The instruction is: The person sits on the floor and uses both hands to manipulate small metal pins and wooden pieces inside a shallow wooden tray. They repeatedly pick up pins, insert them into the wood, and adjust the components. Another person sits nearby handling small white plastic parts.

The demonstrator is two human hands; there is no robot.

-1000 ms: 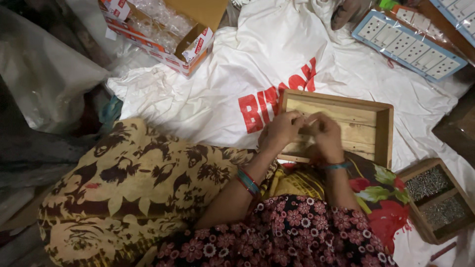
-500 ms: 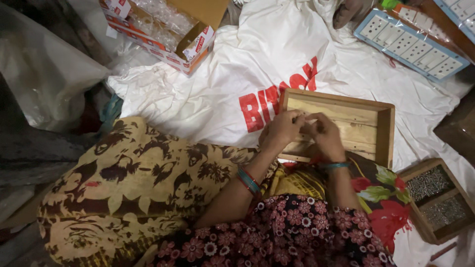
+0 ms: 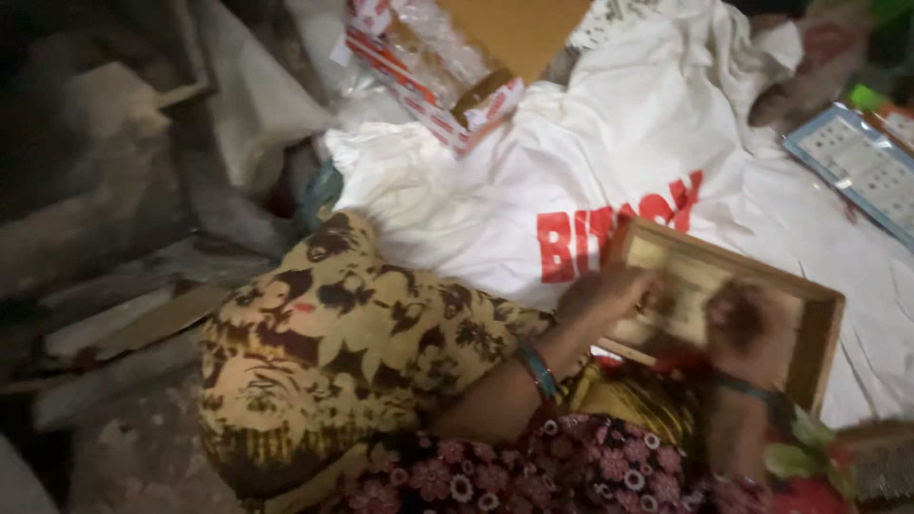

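Head view, blurred: the left hand (image 3: 602, 297) and right hand (image 3: 747, 324) hover together over the shallow wooden tray (image 3: 819, 328), lying on the white printed cloth (image 3: 609, 152) at right. What either grip pinches, I cannot tell. Anything small could slip and vanish into the cloth's folds.

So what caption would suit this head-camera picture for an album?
Seated person's left hand and right hand meet over a shallow wooden tray resting on a white printed cloth.
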